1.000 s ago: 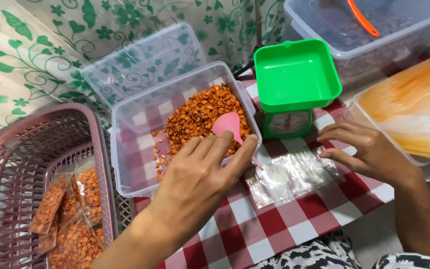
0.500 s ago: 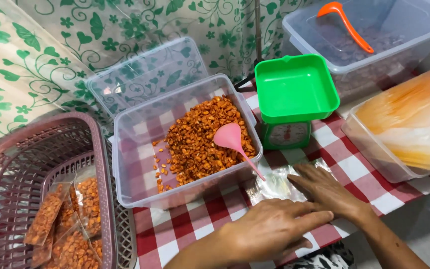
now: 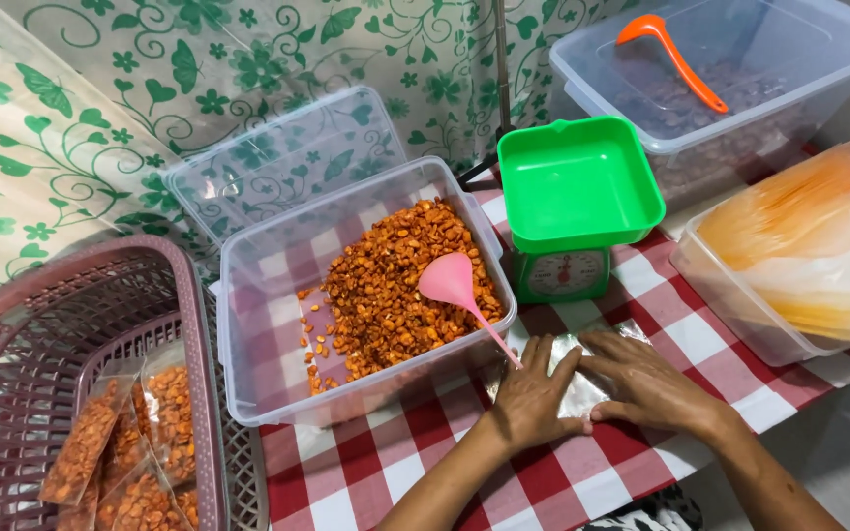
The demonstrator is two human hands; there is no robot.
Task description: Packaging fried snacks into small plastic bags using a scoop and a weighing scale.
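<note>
Both my hands rest flat on a stack of clear plastic bags (image 3: 592,344) lying on the red-and-white checked tablecloth (image 3: 386,462). My left hand (image 3: 533,393) presses the bags' left part, fingers spread. My right hand (image 3: 646,383) lies over the right part, fingertips touching the left hand. Just behind them stands a clear plastic tub (image 3: 277,295) of orange fried corn kernels (image 3: 395,285) with a pink scoop (image 3: 455,290) leaning on its front rim.
A green kitchen scale (image 3: 573,197) stands right of the tub. A pink basket (image 3: 41,344) at left holds filled snack bags (image 3: 130,442). A clear tub of yellowish bags (image 3: 809,246) sits right, another with an orange ladle (image 3: 676,54) behind. A lid (image 3: 277,162) leans on the patterned wall.
My left hand left the corn tub, swung down low in front, then came onto the bags beside my right hand. The view has shifted so the tub and scale sit further back.
</note>
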